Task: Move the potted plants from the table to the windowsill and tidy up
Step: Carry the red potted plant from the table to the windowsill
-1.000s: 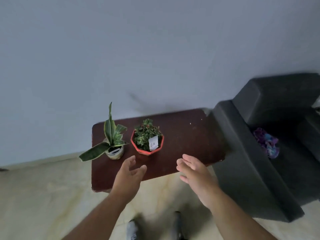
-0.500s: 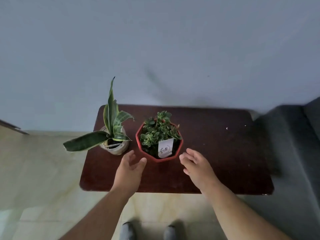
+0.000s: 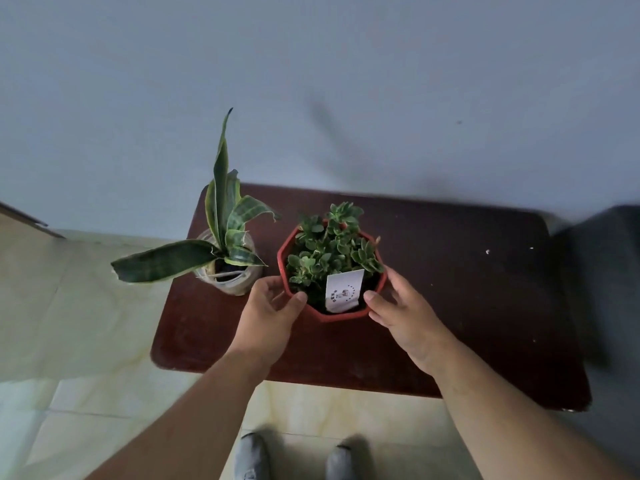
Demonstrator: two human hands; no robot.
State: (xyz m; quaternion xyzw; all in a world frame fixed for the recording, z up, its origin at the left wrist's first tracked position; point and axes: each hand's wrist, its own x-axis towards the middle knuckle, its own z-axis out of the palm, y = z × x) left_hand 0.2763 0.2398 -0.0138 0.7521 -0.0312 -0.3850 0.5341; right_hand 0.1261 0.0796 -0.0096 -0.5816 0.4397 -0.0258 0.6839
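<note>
Both hands cupping red octagonal pot [image 3: 341,315] on dark table [image 3: 467,306]. Left hand [image 3: 268,315] on left wall, fingers curled, thumb at rim. Right hand [image 3: 403,315] on right wall, thumb on rim. Holds small leafy plant [image 3: 329,249], white tag [image 3: 343,294]. Just left: pale pot [image 3: 235,284], holds snake plant [image 3: 221,220].

Both hands cup the red pot on the bench

The left hand [image 3: 268,315] and right hand [image 3: 403,315] touch opposite sides of the red pot [image 3: 341,315] on the dark bench [image 3: 467,289]; a snake plant [image 3: 221,244] stands just beside.
</note>
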